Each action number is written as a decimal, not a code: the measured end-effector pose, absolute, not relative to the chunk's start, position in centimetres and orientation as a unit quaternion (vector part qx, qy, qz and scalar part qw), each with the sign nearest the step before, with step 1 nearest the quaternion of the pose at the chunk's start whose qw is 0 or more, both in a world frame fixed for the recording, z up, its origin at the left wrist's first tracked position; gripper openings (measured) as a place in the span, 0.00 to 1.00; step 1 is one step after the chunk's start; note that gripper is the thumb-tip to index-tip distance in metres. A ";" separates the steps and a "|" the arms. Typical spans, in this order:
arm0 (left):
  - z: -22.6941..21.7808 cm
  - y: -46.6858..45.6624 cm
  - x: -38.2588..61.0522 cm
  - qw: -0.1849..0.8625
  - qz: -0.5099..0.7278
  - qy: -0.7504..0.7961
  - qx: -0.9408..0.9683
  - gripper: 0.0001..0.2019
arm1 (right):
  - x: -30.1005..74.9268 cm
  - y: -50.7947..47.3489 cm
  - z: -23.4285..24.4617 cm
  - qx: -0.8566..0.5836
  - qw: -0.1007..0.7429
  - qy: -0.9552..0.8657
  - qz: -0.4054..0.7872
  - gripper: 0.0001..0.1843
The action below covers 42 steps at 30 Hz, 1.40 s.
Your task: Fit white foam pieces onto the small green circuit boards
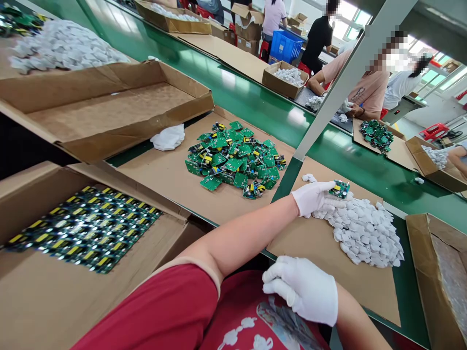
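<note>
While left hand [315,198] pinches circuit board [340,189] well beyond right hand [303,289] — latter curled, grip unclear.

The gloves [321,296] on the left hand [317,198] and right hand [301,289] are of soft, matt cloth. The circuit board [340,189] in the left has a smooth, slightly shiny face, rough with hard components. The heaped boards [233,163] show a glossy coating. The white pieces [370,236] look matt (plastic, by appearance). The sheet [153,167] is dull, smooth cardboard. The bench [251,104] is smooth and glossy, mirroring light. The sleeve [175,301] is matt cloth.
</note>
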<state>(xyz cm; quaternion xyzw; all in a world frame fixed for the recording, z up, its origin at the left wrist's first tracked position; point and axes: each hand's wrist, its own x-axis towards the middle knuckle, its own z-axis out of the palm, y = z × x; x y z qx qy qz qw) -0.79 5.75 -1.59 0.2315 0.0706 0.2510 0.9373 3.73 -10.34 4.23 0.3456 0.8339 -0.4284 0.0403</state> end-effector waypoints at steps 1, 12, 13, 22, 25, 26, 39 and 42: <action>-1.5 5.7 -0.8 0.937 0.252 0.068 0.234 0.19 | 4.2 -10.3 4.2 0.361 0.011 0.815 -0.453 0.11; -1.5 5.5 -0.8 0.932 0.268 0.066 0.237 0.17 | 9.2 -9.9 -0.7 0.471 -0.289 0.548 -0.628 0.22; -1.5 5.5 -0.8 0.931 0.268 0.068 0.238 0.17 | 9.0 -10.1 -0.7 0.466 -0.293 0.577 -0.603 0.23; -1.7 5.7 -0.7 0.932 0.261 0.073 0.242 0.18 | 5.5 -13.1 -0.3 0.390 -0.171 0.863 -0.273 0.18; -1.4 5.6 -0.9 0.926 0.272 0.084 0.246 0.18 | 4.8 -13.5 -0.6 0.363 -0.094 0.912 -0.166 0.17; -1.3 5.6 -0.9 0.927 0.270 0.087 0.247 0.18 | 4.7 -13.5 -0.6 0.353 -0.064 0.923 -0.138 0.17; -1.3 5.7 -0.9 0.929 0.266 0.091 0.242 0.18 | 2.7 -13.1 0.0 0.252 0.130 0.955 -0.083 0.12; -1.2 5.6 -1.0 0.926 0.271 0.095 0.244 0.18 | 2.6 -12.5 0.2 0.261 0.115 0.953 -0.098 0.13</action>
